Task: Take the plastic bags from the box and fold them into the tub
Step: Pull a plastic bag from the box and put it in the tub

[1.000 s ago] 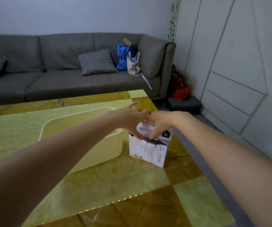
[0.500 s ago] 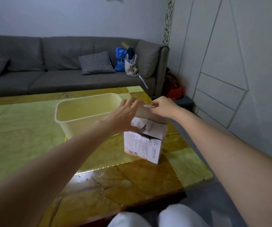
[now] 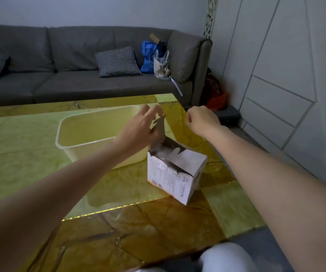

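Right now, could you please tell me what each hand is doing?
Left hand: fingers spread, touching the raised box flap; a grip on it cannot be told.
Right hand: curled into a fist above the box; nothing visible in it.

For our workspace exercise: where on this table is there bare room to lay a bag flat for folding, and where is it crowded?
Free: the table strip between the box and the near edge, and the stretch left of the tub. Crowded: the far right corner, where the tub and box sit close together and the left hand, at the box's raised flap, and right hand hover.
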Demonstrator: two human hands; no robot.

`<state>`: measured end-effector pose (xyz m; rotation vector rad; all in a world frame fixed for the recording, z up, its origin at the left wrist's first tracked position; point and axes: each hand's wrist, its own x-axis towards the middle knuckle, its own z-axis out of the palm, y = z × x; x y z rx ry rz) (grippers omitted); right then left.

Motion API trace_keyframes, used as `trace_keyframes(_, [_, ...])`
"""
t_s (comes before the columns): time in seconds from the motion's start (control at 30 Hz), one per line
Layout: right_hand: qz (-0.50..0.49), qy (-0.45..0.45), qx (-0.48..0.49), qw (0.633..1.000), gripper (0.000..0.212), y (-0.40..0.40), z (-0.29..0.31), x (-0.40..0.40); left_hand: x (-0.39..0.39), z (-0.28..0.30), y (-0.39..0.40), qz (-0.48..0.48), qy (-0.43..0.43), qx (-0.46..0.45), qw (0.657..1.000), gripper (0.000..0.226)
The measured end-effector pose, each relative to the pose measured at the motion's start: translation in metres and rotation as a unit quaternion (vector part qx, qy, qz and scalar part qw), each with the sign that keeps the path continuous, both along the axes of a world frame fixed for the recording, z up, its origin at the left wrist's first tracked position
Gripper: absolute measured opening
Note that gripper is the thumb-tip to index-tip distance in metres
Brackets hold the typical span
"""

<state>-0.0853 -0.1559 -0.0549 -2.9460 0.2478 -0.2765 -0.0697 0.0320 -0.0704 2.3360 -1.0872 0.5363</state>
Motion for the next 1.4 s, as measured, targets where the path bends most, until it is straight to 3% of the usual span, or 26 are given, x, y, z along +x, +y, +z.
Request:
trace_keyframes(0.1, [0.059, 0.093, 0.045, 0.993, 0.022, 0.008, 0.004, -0.014, -0.005, -0.007, 0.008, 0.043, 0.029, -0.017, 0.999, 0.031])
trace_keyframes(0.23, [0.107, 0.157, 0.056, 0.98, 0.037, 0.02, 0.007, -0.046, -0.027, -0.005, 0.017, 0.068, 0.073, 0.045, 0.994, 0.022])
trace_keyframes(0.3, [0.102, 0.207, 0.063, 0.971, 0.056, 0.026, 0.008, -0.064, -0.036, -0.001, 0.019, 0.115, 0.057, 0.124, 0.984, 0.034])
trace_keyframes(0.37, [0.092, 0.237, 0.046, 0.966, 0.072, 0.033, 0.007, -0.076, -0.045, 0.003, 0.02, 0.173, -0.013, 0.22, 0.96, 0.049])
trace_keyframes(0.43, [0.09, 0.23, -0.021, 0.969, 0.072, 0.04, 0.005, -0.081, -0.054, 0.004, 0.016, 0.143, -0.062, 0.266, 0.951, 0.047])
trace_keyframes(0.5, [0.089, 0.217, -0.081, 0.969, 0.063, 0.046, 0.006, -0.083, -0.056, 0.0, 0.01, 0.058, -0.036, 0.319, 0.945, 0.037])
trace_keyframes(0.57, [0.098, 0.221, -0.076, 0.967, 0.055, 0.049, 0.006, -0.081, -0.058, -0.008, 0.006, 0.032, 0.003, 0.373, 0.927, 0.038])
trace_keyframes(0.8, [0.134, 0.246, -0.019, 0.96, 0.07, 0.019, 0.007, -0.059, -0.042, -0.008, -0.027, 0.045, 0.026, 0.327, 0.944, 0.034])
trace_keyframes(0.93, [0.096, 0.245, 0.049, 0.963, 0.075, 0.0, 0.003, -0.05, -0.034, -0.006, -0.037, 0.03, 0.049, 0.326, 0.944, 0.058])
trace_keyframes(1.03, [0.085, 0.177, 0.122, 0.973, 0.08, -0.008, -0.002, -0.048, -0.031, -0.006, -0.032, 0.06, -0.044, 0.367, 0.927, 0.06])
trace_keyframes(1.2, [0.018, 0.083, 0.35, 0.933, 0.032, -0.032, 0.008, -0.051, -0.037, -0.01, -0.029, 0.069, 0.009, 0.35, 0.934, 0.036])
trace_keyframes(1.3, [-0.059, 0.082, 0.271, 0.957, 0.049, -0.053, 0.008, -0.061, -0.039, -0.013, -0.039, 0.058, -0.011, 0.337, 0.94, 0.029])
trace_keyframes(1.4, [-0.083, 0.13, -0.014, 0.988, 0.046, -0.063, 0.004, -0.075, -0.039, -0.016, -0.05, 0.06, -0.024, 0.324, 0.944, 0.028])
